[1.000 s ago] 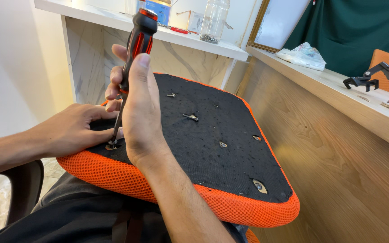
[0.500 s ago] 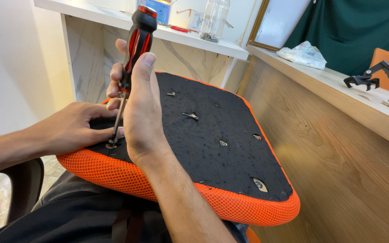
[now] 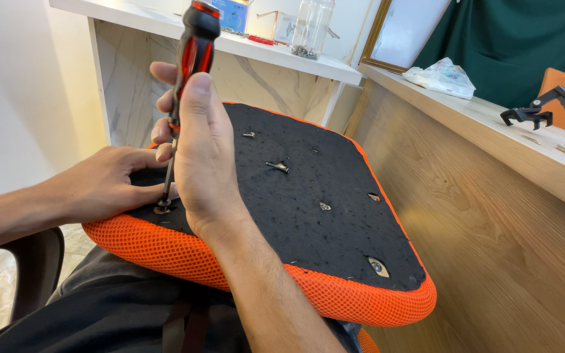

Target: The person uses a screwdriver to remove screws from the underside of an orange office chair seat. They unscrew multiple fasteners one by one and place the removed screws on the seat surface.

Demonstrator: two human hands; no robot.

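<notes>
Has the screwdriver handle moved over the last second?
Yes. The screwdriver handle has tipped left and slightly up, away from the glass jar on the shelf.

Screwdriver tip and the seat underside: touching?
Touching. The head view shows the screwdriver, gripped by the right hand, with its tip planted on a fitting in the black seat underside, beside the left hand fingers.

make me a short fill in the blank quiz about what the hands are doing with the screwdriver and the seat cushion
1. The right hand grips a red and black ____.
2. The tool's tip meets a screw in the black underside of the ____ mesh seat cushion.
3. The ____ hand lies flat on the cushion beside that screw.
4. The cushion rests on the person's ____.

Missing words: screwdriver; orange; left; lap
</notes>
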